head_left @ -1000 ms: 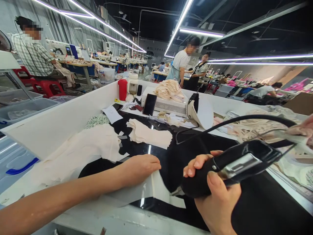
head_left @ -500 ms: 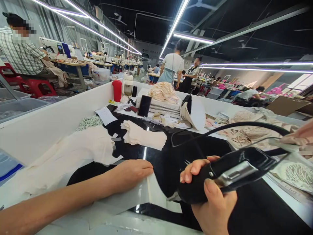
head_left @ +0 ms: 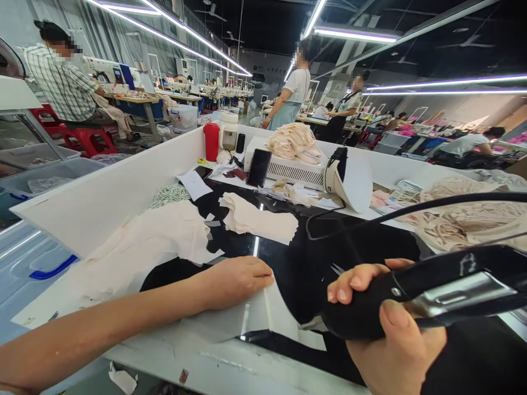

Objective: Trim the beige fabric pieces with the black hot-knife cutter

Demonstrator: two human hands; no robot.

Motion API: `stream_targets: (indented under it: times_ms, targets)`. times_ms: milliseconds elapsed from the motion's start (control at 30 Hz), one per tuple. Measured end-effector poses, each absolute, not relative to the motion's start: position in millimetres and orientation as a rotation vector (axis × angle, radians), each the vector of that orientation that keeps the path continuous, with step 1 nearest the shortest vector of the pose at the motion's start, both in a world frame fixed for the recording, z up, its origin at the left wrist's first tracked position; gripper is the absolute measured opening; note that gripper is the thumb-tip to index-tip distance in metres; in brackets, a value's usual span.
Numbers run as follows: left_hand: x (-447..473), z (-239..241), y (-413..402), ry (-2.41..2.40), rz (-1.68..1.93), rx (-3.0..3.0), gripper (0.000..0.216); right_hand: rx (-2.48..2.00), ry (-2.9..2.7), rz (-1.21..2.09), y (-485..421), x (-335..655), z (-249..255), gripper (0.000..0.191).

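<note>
Black cloth [head_left: 300,269] spreads across the desk [head_left: 230,367], and both hands are at work on it. Left hand [head_left: 236,278] lies flat, palm down, fingers pressed together, holding down a pale sheet [head_left: 257,315] right at the cloth's edge. Right hand [head_left: 391,340] is clamped round the grip of a black tool [head_left: 453,285], thumb across the near side, fingertips curling over the top. The tool's body runs off to the right of that hand, a metal strip shining along its side. Its rounded nose sits low between the two hands, just by the sheet; whether it touches the cloth, can't tell. A cord [head_left: 411,207] arcs above the right hand and loops down onto the cloth beyond it.

Just beyond the left hand lies a folded cream piece [head_left: 257,222], with a bigger cream piece [head_left: 164,241] to its left. Well beyond both hands there's a white box [head_left: 294,174] with a phone [head_left: 258,168] leaning on it and a cream pile [head_left: 294,141] on top. A red bottle [head_left: 211,141] stands further left.
</note>
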State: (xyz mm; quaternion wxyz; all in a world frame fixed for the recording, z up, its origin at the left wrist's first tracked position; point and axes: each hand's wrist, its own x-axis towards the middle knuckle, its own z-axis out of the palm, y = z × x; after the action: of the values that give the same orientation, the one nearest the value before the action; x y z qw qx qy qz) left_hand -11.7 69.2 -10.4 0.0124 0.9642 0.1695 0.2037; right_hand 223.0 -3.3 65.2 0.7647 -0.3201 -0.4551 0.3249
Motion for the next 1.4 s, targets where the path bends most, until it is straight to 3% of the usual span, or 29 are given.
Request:
stream_targets:
  times_ms: [567, 1067, 1400]
  targets:
    - [-13, -16, 66, 0.564, 0.641, 2.969, 0.029, -0.694, -0.918, 0.64, 38, 204, 72, 0.043]
    - [-13, -18, 62, 0.572, 0.715, 2.93, 0.031, -0.666, -0.894, 0.663, 66, 188, 59, 0.056]
    - [-13, -21, 62, 0.575, 0.742, 2.955, 0.029, -0.655, -0.938, 0.641, 65, 186, 54, 0.048]
